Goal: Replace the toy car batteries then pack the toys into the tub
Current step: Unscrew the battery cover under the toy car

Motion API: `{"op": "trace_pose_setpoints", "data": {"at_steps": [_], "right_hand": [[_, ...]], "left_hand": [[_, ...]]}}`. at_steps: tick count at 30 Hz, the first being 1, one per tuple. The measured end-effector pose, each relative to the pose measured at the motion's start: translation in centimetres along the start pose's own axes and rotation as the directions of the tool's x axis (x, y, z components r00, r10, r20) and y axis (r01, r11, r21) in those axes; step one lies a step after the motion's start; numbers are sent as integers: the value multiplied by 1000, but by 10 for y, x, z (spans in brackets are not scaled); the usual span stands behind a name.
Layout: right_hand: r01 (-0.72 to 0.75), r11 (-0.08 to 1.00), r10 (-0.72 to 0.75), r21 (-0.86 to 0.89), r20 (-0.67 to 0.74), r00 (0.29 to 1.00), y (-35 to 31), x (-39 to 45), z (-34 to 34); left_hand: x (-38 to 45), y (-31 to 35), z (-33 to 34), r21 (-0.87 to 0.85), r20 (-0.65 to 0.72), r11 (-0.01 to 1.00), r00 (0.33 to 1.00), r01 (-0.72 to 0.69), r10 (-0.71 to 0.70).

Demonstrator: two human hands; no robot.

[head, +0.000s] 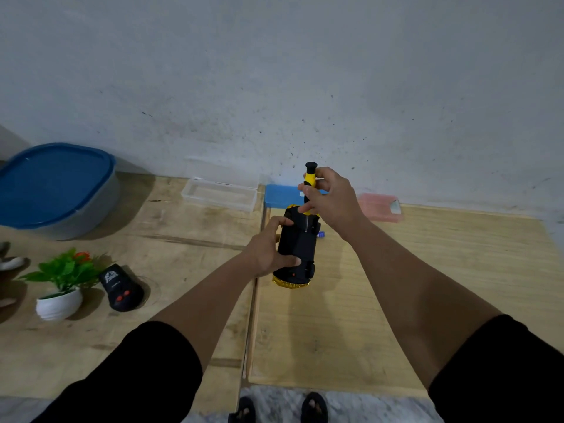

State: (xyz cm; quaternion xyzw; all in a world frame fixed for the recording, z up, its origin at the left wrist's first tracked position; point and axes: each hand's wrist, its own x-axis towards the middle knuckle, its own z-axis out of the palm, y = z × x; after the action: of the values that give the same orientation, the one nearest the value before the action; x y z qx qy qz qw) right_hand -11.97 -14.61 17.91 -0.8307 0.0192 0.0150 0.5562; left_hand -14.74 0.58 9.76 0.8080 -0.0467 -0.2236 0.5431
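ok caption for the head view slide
Left hand steadies the upturned toy car while the right hand works a yellow screwdriver into its underside.

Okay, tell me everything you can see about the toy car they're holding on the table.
The toy car lies upside down on the wooden table, its black plastic underside facing up and yellow bodywork showing at both ends. The left hand grips its side to steady it. The right hand holds a yellow and black screwdriver upright, its tip set into the underside near the far end.

Wooden tabletop (396, 300) carries lidded tub (58, 190), clear tray (219, 195), potted plant (61, 282), remote (122, 288).
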Motion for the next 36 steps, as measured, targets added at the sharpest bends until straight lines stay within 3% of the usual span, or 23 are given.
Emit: {"op": "trace_pose_setpoints", "data": {"at_steps": [9,15,23,29,33,36], "right_hand": [[16,1000,-15,12,-65,998,1,-4,2],[14,997,-19,-72,-69,997,0,-7,1],[69,997,-71,-32,-72,995,-2,-12,3],[18,1000,-19,-17,-58,998,-2,-2,5],[54,994,-71,-95,-192,979,0,-2,5],[-26,987,-29,-159,-338,941,8,-8,-3]], "left_hand": [[-2,-6,-4,4,-27,1000,999,-21,21],[-2,-9,-6,82,-11,997,1000,-4,5],[-5,-7,-11,-74,3,997,1000,0,0],[-9,-10,-12,-117,23,993,1000,-3,6],[-9,-6,-11,-155,1,988,1000,-18,19],[-9,-7,-12,-185,-4,983,1000,-19,19]]}}
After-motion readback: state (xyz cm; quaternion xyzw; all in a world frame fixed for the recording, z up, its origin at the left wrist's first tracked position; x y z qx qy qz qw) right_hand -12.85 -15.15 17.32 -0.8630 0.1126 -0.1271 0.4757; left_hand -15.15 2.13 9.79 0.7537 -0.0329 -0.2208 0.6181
